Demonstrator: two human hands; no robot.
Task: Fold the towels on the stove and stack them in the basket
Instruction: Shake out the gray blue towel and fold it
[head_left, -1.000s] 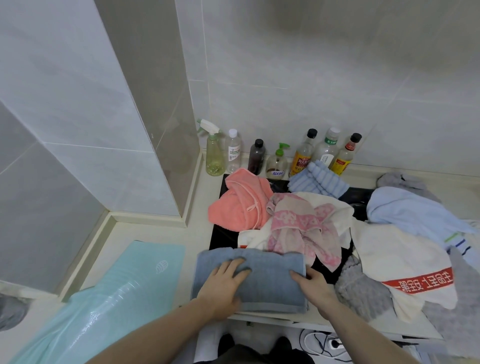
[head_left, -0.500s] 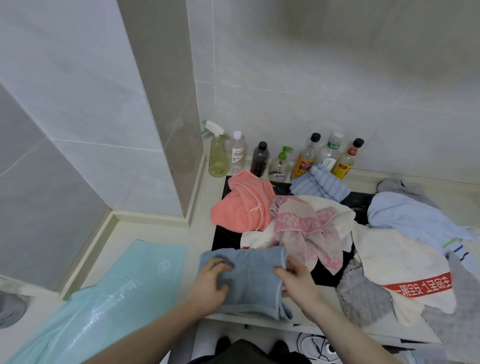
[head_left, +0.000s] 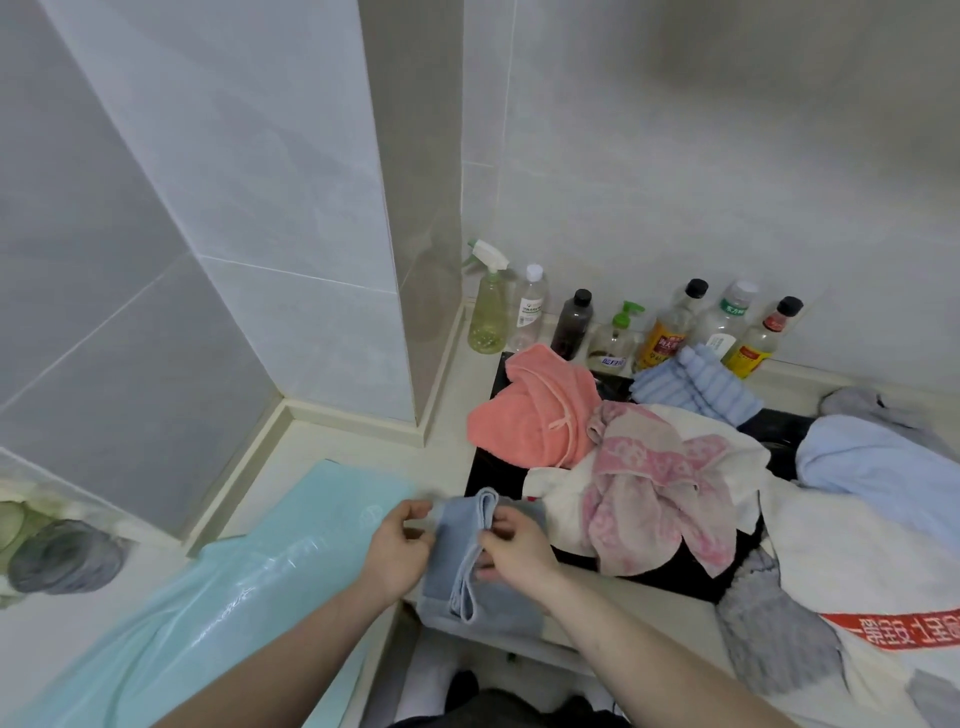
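While lying flat and wide a second ago, now doubled narrow at the stove's (head_left: 498, 467) near left edge: blue towel (head_left: 470, 561), pinched by left hand (head_left: 397, 551) and right hand (head_left: 511, 540). Nearly ready for stacking; basket unseen.

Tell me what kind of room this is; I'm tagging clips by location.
Probably a home kitchen: a black glass stove top set into a pale counter, condiment bottles such as the yellow-labelled sauce bottle along the grey tiled wall.

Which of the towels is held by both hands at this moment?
The grey-blue towel, folded narrow at the counter's front edge. The left hand and right hand pinch it; the others lie untouched.
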